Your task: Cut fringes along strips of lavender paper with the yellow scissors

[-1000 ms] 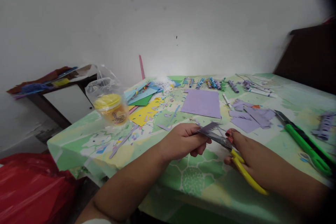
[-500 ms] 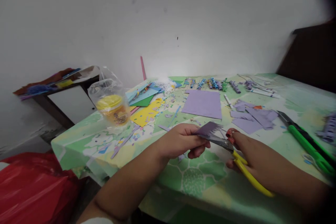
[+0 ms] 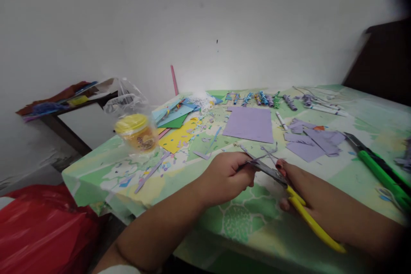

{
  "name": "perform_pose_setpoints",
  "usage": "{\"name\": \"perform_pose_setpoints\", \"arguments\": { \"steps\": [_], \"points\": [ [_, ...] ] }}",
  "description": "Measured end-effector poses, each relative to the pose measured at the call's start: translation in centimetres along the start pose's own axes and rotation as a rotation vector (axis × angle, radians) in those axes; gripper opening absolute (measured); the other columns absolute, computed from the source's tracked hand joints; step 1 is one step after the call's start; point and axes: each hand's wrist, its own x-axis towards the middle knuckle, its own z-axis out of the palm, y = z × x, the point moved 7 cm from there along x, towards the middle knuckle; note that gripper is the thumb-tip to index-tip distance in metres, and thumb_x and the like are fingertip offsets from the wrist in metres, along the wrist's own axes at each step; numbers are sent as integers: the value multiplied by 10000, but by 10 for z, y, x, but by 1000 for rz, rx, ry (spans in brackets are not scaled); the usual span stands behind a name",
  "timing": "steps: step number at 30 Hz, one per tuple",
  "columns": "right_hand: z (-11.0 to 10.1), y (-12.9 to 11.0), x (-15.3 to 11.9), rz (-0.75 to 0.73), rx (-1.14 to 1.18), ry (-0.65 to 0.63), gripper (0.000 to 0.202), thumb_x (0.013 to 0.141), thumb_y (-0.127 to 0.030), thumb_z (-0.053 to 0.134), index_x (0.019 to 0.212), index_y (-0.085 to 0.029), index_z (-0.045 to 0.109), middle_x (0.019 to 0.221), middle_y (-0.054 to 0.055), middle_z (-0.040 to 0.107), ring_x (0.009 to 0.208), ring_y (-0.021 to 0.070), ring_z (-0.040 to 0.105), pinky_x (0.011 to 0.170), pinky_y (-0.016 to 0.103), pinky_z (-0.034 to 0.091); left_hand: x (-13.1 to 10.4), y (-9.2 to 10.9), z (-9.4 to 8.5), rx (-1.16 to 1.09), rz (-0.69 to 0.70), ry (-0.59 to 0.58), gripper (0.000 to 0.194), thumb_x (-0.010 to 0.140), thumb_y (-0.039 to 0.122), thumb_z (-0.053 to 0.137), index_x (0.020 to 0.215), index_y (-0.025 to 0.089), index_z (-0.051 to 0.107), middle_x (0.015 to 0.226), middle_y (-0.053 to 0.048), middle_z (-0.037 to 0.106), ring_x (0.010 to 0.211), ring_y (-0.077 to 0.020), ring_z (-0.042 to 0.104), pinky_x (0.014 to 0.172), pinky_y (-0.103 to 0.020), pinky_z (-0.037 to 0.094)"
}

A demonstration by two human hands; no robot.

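My left hand (image 3: pixel 229 176) is closed, pinching a piece of purple paper (image 3: pixel 252 160) that is now turned nearly edge-on, so its fringed side hardly shows. In my right hand (image 3: pixel 297 184) are scissors with yellow handles (image 3: pixel 310 218); their metal blades (image 3: pixel 269 171) point left and meet the paper by my left fingers. Whether the blades are fully closed I cannot tell. Thin curled strips stick up beside the blades. Behind my hands a purple paper sheet (image 3: pixel 248 124) lies flat, and purple scraps (image 3: pixel 308 145) are piled to its right.
A large green cutter (image 3: pixel 379 171) lies at the right. On the left stands a yellow-lidded cup (image 3: pixel 136 132) in a clear bag. Coloured sheets (image 3: pixel 176 137) and confetti bits spread beside it. Several fringed paper rolls (image 3: pixel 263 99) line the back, near a white marker (image 3: pixel 281 120).
My left hand has turned the fringed purple paper from showing its face to nearly edge-on. The scissors stay at it, a little lower at the handles. The view has shifted slightly.
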Motion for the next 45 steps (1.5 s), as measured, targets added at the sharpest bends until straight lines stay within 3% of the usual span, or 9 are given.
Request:
{"name": "perform_pose_setpoints", "arguments": {
  "steps": [16, 23, 27, 31, 37, 45],
  "points": [
    [-1, -7, -1, -54, -157, 87, 454, 813, -472, 478, 1113, -137, 533, 1109, 198, 665, 983, 345, 662, 779, 433, 566, 0, 0, 7, -235, -55, -77, 271, 793, 133, 477, 522, 144, 496, 464, 55, 471, 428, -32, 434, 460, -157, 352],
    [-2, -6, 0, -43, -130, 81, 425, 789, -457, 503, 1090, -159, 540, 1094, 180, 661, 953, 341, 666, 754, 439, 561, -2, -7, 12, -484, -98, -170, 166, 824, 245, 518, 698, 141, 550, 462, 66, 483, 381, -32, 398, 393, -158, 307],
    [-5, -5, 1, -23, -110, 55, 422, 776, -456, 513, 1076, -160, 528, 1131, 188, 633, 971, 344, 651, 784, 462, 542, -2, -7, 14, -566, -102, -233, 196, 814, 289, 564, 696, 132, 563, 453, 61, 481, 378, -33, 397, 400, -167, 305],
    [-9, -7, 2, -22, -94, 36, 369, 764, -429, 532, 1049, -195, 521, 1075, 143, 649, 895, 303, 663, 751, 428, 543, -2, -7, 12, -513, -102, -205, 194, 803, 296, 568, 693, 137, 563, 458, 61, 482, 380, -36, 402, 401, -170, 308],
    [-12, -5, -2, -19, -97, 33, 436, 747, -464, 557, 1110, -230, 504, 1176, 134, 634, 1066, 343, 612, 734, 400, 549, -3, -7, 0, -342, -7, 29, 268, 810, 290, 530, 581, 152, 502, 485, 41, 486, 426, -44, 433, 439, -177, 332],
    [-6, -8, -4, -17, -64, -1, 467, 754, -439, 553, 1152, -203, 491, 1223, 155, 608, 1106, 343, 595, 811, 432, 542, -4, -5, 8, -245, 29, -32, 269, 825, 263, 494, 585, 149, 530, 531, 20, 508, 472, -57, 481, 477, -181, 375]
  ]
}}
